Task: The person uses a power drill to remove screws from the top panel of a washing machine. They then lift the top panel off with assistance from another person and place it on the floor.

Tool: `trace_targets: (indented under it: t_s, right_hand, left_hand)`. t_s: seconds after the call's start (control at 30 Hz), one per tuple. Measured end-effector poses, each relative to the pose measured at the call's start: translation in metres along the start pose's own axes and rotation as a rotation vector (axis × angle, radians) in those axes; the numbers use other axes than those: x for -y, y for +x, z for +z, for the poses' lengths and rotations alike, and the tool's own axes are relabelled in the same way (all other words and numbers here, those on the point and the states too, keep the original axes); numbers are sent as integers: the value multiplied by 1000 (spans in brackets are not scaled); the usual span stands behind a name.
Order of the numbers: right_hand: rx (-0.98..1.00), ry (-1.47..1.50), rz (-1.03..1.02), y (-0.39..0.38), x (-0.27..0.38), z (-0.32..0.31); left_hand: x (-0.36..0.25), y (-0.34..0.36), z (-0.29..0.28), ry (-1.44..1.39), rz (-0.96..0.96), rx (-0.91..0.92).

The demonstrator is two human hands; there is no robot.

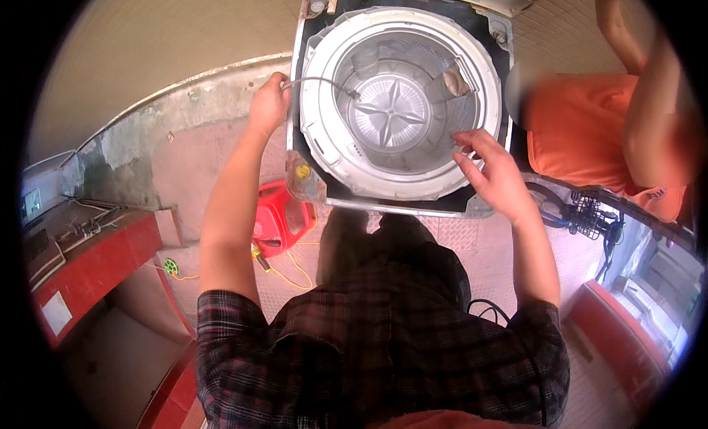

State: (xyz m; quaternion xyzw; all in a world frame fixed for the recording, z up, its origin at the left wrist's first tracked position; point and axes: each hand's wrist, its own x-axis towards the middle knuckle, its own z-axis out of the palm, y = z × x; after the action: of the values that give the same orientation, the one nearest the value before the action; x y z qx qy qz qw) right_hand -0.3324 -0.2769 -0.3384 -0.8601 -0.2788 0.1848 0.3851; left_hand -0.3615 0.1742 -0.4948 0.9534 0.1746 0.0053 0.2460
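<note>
Evidently, the person's left hand (pixel 271 106) grasps one thin grey hose (pixel 322 78), which arcs into one round washing-machine tub (pixel 330 139) straight ahead. The right hand (pixel 493 169) bends loosely at the tub's right rim; whether it grips anything cannot be told. Should the left fingers slacken, the hose might slip inside. Beyond: one red plastic stool (pixel 271 221), one green reel (pixel 171 267), one co-worker in orange (pixel 579 126) at right.
</note>
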Motion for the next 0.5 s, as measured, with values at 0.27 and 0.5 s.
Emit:
trace_targets:
  t_s: [0.27, 0.5]
  right_hand:
    - [-126, -71, 47, 20, 8, -46]
    - [-361, -134, 13, 47, 28, -105]
  left_hand:
    - [61, -65, -86, -631, -239, -489]
    - [275, -133, -155, -1610, -602, -882]
